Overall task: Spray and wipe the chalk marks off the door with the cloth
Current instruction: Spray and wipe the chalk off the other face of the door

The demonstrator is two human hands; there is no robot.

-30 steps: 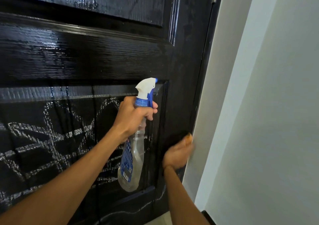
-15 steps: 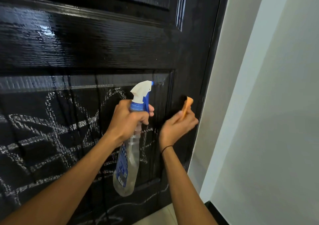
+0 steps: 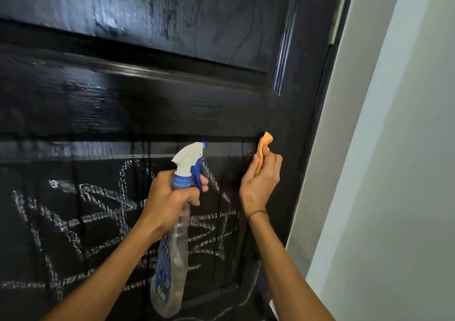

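Plainly, with the left hand (image 3: 170, 202) gripping the bottle (image 3: 172, 259) and the right hand (image 3: 261, 182) pinching the cloth (image 3: 264, 143) at the door's (image 3: 172, 113) right-centre, runs could smear the chalk (image 3: 98, 212) at lower left.

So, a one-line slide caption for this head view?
Left hand holds spray bottle; right hand presses orange cloth on chalked door.

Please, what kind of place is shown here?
Probably the inside of a home, at a doorway. A glossy black panelled door covered in chalk marks stands beside a plain pale wall, with a bit of light floor at its foot.
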